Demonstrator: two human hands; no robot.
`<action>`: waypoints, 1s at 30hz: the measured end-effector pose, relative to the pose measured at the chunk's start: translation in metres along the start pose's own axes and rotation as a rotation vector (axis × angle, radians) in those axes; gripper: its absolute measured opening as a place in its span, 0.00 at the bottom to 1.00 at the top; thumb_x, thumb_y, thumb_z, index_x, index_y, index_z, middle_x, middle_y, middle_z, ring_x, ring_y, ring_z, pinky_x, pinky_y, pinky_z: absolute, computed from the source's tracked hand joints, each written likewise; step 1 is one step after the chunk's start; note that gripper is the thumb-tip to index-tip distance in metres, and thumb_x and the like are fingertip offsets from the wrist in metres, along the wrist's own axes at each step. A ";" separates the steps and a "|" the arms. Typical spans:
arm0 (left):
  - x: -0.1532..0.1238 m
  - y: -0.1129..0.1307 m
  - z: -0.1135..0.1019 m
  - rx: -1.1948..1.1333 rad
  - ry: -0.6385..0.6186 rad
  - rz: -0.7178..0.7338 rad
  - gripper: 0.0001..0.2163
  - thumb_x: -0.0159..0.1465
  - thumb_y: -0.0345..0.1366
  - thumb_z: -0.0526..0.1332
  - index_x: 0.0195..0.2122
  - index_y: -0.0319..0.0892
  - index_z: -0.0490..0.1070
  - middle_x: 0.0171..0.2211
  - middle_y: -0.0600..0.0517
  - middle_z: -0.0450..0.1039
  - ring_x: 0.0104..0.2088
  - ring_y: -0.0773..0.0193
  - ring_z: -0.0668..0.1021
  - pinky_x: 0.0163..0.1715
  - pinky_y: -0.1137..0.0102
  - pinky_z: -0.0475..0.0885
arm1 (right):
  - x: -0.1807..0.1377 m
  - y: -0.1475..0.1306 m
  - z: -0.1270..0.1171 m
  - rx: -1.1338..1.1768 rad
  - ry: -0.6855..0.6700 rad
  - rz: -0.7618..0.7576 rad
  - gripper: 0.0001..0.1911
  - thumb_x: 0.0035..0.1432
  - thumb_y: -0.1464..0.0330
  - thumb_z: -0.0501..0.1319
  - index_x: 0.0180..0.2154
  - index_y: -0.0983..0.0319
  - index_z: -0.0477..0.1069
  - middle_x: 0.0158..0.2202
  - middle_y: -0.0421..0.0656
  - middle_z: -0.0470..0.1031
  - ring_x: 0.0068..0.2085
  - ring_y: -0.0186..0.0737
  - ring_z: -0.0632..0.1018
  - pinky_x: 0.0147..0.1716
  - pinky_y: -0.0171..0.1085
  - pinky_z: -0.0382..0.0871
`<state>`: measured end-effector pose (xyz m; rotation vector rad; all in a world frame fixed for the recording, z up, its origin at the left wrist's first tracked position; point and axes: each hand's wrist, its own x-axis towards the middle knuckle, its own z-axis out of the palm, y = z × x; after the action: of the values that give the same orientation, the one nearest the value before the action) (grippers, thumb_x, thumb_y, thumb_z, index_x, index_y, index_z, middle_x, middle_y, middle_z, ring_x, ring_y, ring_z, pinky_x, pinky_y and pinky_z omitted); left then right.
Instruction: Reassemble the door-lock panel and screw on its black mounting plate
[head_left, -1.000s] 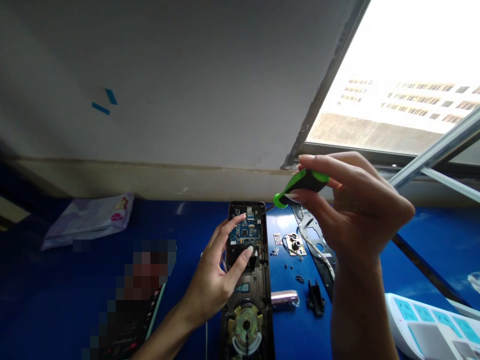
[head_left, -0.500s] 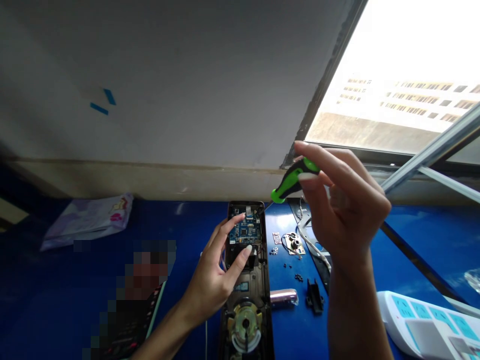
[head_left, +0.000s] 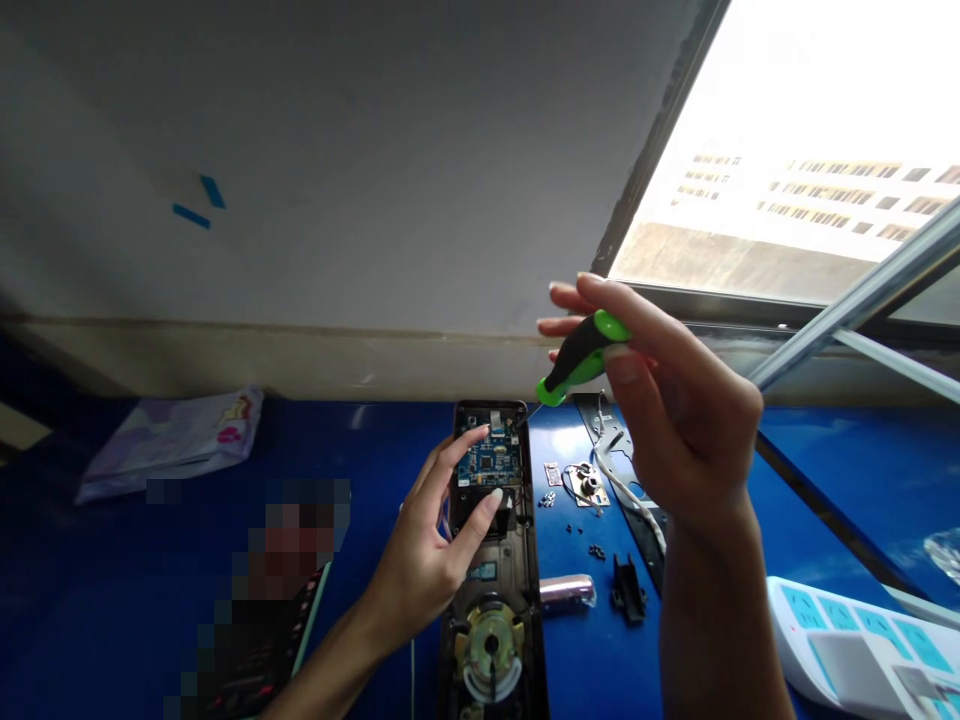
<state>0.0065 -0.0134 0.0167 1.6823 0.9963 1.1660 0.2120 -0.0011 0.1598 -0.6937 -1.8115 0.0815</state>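
Note:
A green and black screwdriver (head_left: 576, 362) leans in my right hand (head_left: 675, 410); the handle rests between the thumb and the other fingers, which are stretched out. Its thin shaft points down and left to the top right corner of a blue circuit board (head_left: 487, 462). The board lies in a long dark housing (head_left: 531, 560) with a round speaker-like part (head_left: 491, 645) lower down. My left hand (head_left: 439, 545) lies over the housing's left side, thumb and forefinger spread, fingertips on the board and on a black block below it. Its other fingers are partly hidden.
Right of the housing lie small screws (head_left: 596, 551), a small camera-like module (head_left: 588, 485), a black plastic bracket (head_left: 628, 590) and a pink wrapped cylinder (head_left: 568, 591). A white cable (head_left: 626, 485) crosses a dark plate. A white power strip (head_left: 862, 640) stands at right, a plastic packet (head_left: 172, 440) at left.
My right hand has turned about the screwdriver handle, and its fingers have stretched out further to the left. The tip stays near the board's corner. My left hand has not moved.

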 end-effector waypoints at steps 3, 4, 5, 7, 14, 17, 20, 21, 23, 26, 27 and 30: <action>0.000 0.000 0.000 -0.005 0.000 0.003 0.23 0.75 0.45 0.62 0.70 0.58 0.63 0.70 0.51 0.66 0.71 0.53 0.69 0.73 0.57 0.63 | -0.001 0.005 0.001 -0.011 0.078 -0.032 0.20 0.69 0.69 0.66 0.59 0.46 0.78 0.49 0.42 0.84 0.45 0.47 0.86 0.40 0.50 0.88; 0.000 0.000 0.000 -0.005 0.004 0.003 0.23 0.75 0.45 0.62 0.70 0.58 0.63 0.70 0.51 0.66 0.71 0.53 0.69 0.73 0.57 0.63 | -0.002 0.007 0.002 -0.057 0.131 -0.049 0.19 0.65 0.67 0.70 0.56 0.46 0.80 0.43 0.41 0.83 0.41 0.45 0.84 0.36 0.48 0.87; 0.000 0.000 0.000 -0.004 0.006 0.002 0.23 0.75 0.45 0.62 0.70 0.59 0.63 0.70 0.51 0.66 0.71 0.53 0.69 0.72 0.57 0.64 | -0.002 0.009 0.002 -0.107 0.175 -0.060 0.18 0.62 0.65 0.74 0.53 0.46 0.82 0.40 0.40 0.81 0.39 0.44 0.83 0.33 0.46 0.85; 0.000 0.000 0.000 0.001 0.010 -0.003 0.23 0.74 0.45 0.62 0.70 0.59 0.64 0.70 0.51 0.67 0.70 0.52 0.70 0.72 0.57 0.64 | -0.002 0.011 0.003 -0.179 0.199 -0.054 0.16 0.64 0.63 0.72 0.53 0.48 0.82 0.40 0.42 0.79 0.39 0.43 0.82 0.34 0.45 0.84; 0.001 0.001 -0.001 0.016 0.014 0.015 0.23 0.74 0.44 0.62 0.69 0.59 0.65 0.70 0.52 0.67 0.71 0.53 0.69 0.72 0.57 0.64 | -0.001 0.004 0.004 0.037 0.104 -0.015 0.20 0.71 0.72 0.61 0.59 0.47 0.78 0.53 0.41 0.84 0.51 0.48 0.86 0.45 0.51 0.87; 0.000 0.001 -0.001 0.011 0.012 0.010 0.23 0.75 0.45 0.62 0.70 0.59 0.64 0.71 0.52 0.66 0.72 0.53 0.68 0.72 0.57 0.65 | -0.001 0.003 0.005 -0.058 0.202 -0.044 0.18 0.62 0.70 0.73 0.51 0.46 0.83 0.40 0.40 0.80 0.40 0.43 0.84 0.37 0.45 0.85; 0.001 0.001 -0.001 0.017 0.006 -0.002 0.23 0.75 0.45 0.62 0.70 0.57 0.64 0.70 0.50 0.66 0.72 0.52 0.68 0.72 0.57 0.65 | -0.001 0.001 0.004 -0.132 0.177 -0.010 0.15 0.67 0.68 0.68 0.54 0.48 0.82 0.46 0.43 0.79 0.46 0.45 0.83 0.42 0.47 0.85; 0.001 0.001 -0.001 0.018 0.004 -0.005 0.23 0.75 0.45 0.62 0.69 0.57 0.65 0.70 0.50 0.67 0.71 0.52 0.69 0.72 0.57 0.65 | -0.001 0.001 0.003 -0.097 0.137 0.005 0.17 0.71 0.69 0.63 0.57 0.48 0.80 0.53 0.45 0.79 0.52 0.47 0.83 0.48 0.50 0.84; 0.001 0.000 0.000 0.015 0.004 -0.005 0.23 0.74 0.45 0.62 0.69 0.57 0.65 0.70 0.50 0.67 0.71 0.52 0.69 0.72 0.57 0.64 | -0.001 -0.001 0.002 0.011 0.059 0.007 0.22 0.74 0.72 0.56 0.61 0.48 0.77 0.61 0.44 0.78 0.58 0.50 0.82 0.53 0.55 0.83; 0.002 0.000 0.000 0.007 0.011 0.001 0.23 0.74 0.45 0.62 0.70 0.58 0.64 0.71 0.51 0.66 0.72 0.52 0.68 0.73 0.57 0.64 | -0.001 -0.002 0.001 0.044 0.077 -0.031 0.21 0.69 0.73 0.64 0.58 0.46 0.79 0.52 0.41 0.84 0.49 0.48 0.86 0.44 0.51 0.86; 0.001 -0.001 0.000 0.005 0.014 0.003 0.23 0.74 0.45 0.62 0.70 0.58 0.64 0.71 0.51 0.66 0.72 0.52 0.68 0.73 0.56 0.64 | -0.001 -0.002 0.002 0.007 0.112 -0.042 0.20 0.66 0.72 0.68 0.55 0.46 0.81 0.46 0.41 0.84 0.44 0.46 0.85 0.40 0.48 0.86; 0.001 -0.001 0.000 0.006 0.016 0.006 0.23 0.74 0.45 0.62 0.69 0.57 0.65 0.71 0.50 0.67 0.72 0.51 0.68 0.72 0.55 0.65 | -0.002 -0.002 0.003 -0.122 0.220 -0.048 0.18 0.58 0.69 0.76 0.49 0.46 0.85 0.36 0.40 0.77 0.36 0.41 0.80 0.31 0.43 0.81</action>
<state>0.0070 -0.0122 0.0161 1.6844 1.0060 1.1827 0.2088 -0.0029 0.1578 -0.7157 -1.6297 -0.1336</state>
